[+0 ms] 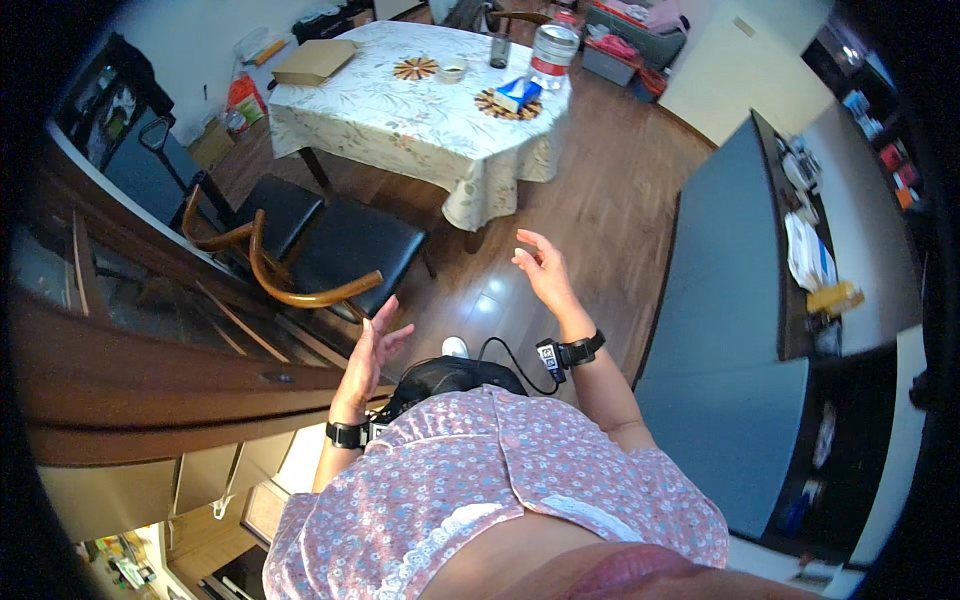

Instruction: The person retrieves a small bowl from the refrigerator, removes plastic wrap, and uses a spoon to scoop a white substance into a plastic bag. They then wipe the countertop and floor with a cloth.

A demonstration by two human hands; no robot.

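My left hand point(371, 349) is raised with its fingers apart and holds nothing; the curved wooden chair arm point(315, 296) is nearest to it. In the air over the wood floor, my right hand point(544, 270) has its fingers loosely bent, also holding nothing. Each wrist wears a black strap with a small device. Ahead of me stands a table covered by a floral tablecloth point(435, 127). On it are a cardboard box point(315, 61), a bowl point(452, 70), a dark glass point(499, 51), a large plastic bottle point(555, 49), a blue-and-white pack point(517, 94) and two round wooden trivets.
Two black-seated chairs point(360, 244) stand at the left, beside a brown wooden sliding door point(187, 375). Along the right runs a grey-blue cabinet point(720, 262) with things on its dark top. Storage bins point(609, 61) sit behind the table. Wood floor point(615, 187) shows between table and cabinet.
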